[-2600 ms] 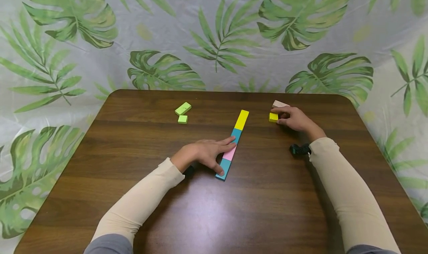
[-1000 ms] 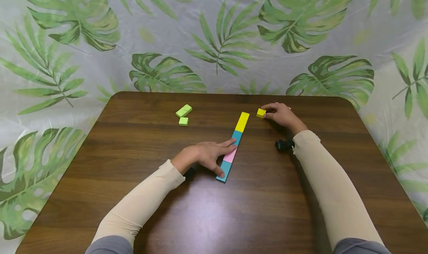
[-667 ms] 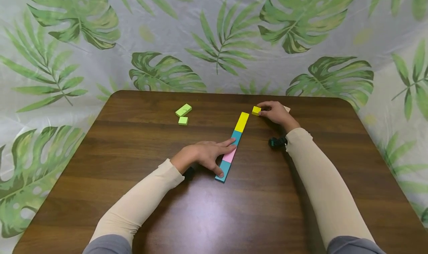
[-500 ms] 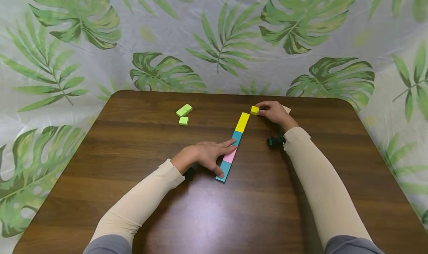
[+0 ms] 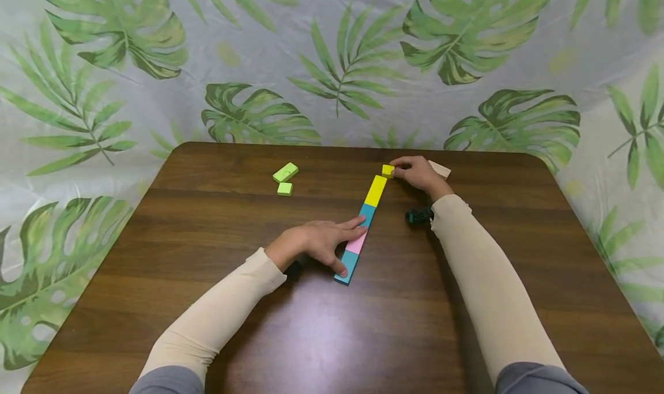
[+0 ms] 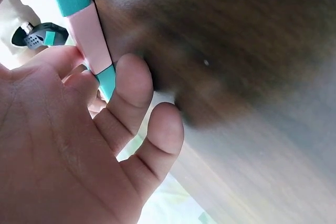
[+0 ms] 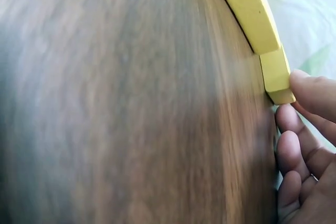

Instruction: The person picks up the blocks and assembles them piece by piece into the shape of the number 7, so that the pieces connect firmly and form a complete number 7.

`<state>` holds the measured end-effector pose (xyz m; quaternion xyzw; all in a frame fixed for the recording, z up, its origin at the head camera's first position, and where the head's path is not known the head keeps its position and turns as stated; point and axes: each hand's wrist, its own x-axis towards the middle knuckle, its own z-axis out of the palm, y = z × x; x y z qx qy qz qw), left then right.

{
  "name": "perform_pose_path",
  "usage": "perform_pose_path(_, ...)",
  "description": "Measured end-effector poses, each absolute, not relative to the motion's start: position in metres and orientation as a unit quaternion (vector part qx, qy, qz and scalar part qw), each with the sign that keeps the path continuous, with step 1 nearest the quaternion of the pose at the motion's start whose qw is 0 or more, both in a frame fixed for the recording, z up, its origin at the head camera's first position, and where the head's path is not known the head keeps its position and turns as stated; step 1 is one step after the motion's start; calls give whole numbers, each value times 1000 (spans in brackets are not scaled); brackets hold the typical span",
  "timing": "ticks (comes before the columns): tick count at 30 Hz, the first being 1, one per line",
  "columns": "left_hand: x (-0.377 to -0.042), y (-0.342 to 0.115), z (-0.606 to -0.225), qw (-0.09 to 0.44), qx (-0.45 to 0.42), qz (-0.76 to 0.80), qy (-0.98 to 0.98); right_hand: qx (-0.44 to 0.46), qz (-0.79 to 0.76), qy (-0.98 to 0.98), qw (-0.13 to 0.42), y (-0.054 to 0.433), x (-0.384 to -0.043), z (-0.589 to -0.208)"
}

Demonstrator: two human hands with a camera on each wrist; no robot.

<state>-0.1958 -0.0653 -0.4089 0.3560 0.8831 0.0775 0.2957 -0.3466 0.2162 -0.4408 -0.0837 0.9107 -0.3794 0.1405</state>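
Note:
A row of flat blocks slants across the middle of the table: a longer yellow block (image 5: 376, 190) at the far end, a blue block (image 5: 369, 211), a pink block (image 5: 355, 245) and a near blue block (image 5: 349, 262). My left hand (image 5: 324, 241) rests on this row, two fingers across the upper blue and pink blocks, the thumb on the near blue one. With thumb and fingers my right hand (image 5: 417, 172) pinches a small yellow block (image 5: 387, 171) by the row's far end. In the right wrist view, this small block (image 7: 276, 72) appears against the longer yellow block's end.
Behind the right hand lies a pale wooden block (image 5: 440, 169). Two light green blocks, a longer one (image 5: 285, 172) and a small one (image 5: 285, 189), lie at the back left. A leaf-patterned cloth (image 5: 342, 48) hangs behind the dark wooden table (image 5: 233, 209).
My right hand has brought the small yellow block leftward, from beside the pale wooden block to the far end of the row. The left hand has stayed on the row.

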Motion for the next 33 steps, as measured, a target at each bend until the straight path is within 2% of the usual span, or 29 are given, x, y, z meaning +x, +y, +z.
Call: perform_pose_path(33,-196,-67,-411,294,357,83,883,-86,-390,906,138,205,-348,-445)
